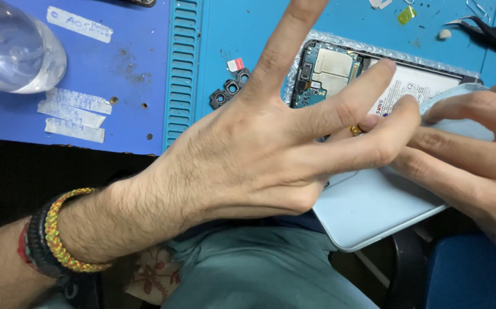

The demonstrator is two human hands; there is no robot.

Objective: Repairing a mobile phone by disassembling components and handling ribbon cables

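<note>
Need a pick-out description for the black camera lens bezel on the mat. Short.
Start at the blue work mat, at its ribbed left edge. Just right of the ribs, left of the opened phone with its bare circuit board, lies the black camera lens bezel, partly behind the left hand. It is a small black strip with a row of round holes, unlike the red-and-white chip above it.
</note>
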